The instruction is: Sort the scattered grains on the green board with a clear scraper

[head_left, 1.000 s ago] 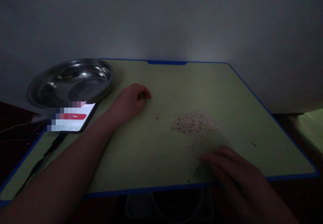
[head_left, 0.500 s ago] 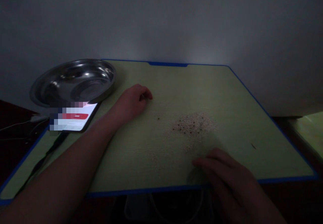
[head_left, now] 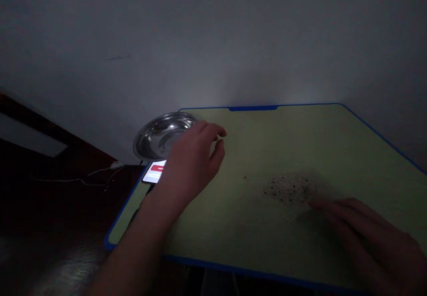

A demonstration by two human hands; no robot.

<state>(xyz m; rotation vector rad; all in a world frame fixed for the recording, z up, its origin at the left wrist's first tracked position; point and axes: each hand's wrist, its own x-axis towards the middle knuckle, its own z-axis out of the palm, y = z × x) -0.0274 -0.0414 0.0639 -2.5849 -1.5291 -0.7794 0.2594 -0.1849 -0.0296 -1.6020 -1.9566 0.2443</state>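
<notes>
A thin heap of small pale grains with dark bean-like specks (head_left: 290,189) lies spread on the pale green tabletop (head_left: 267,140). My right hand (head_left: 370,238) reaches in from the right with its fingers stretched out. Its foremost fingertip is at the heap's near right edge, and nothing shows in it. My left hand (head_left: 196,162) is raised over the table's left part, thumb and fingers curved but apart, with no visible object between them. Behind it stands a shiny metal basin (head_left: 150,142), partly hidden by the hand. One dark speck (head_left: 245,178) lies alone left of the heap.
A lit phone or tablet (head_left: 151,176) lies by the basin, partly covered by my left arm, with a dark strap or cord (head_left: 140,207) near it. A blue rim (head_left: 253,108) edges the table. Behind is a grey wall (head_left: 233,42); white cables (head_left: 100,171) run at left.
The view has swung left, so the table appears farther right. My left hand has lifted and its curled fingers have parted. My right hand has moved closer to the heap.
</notes>
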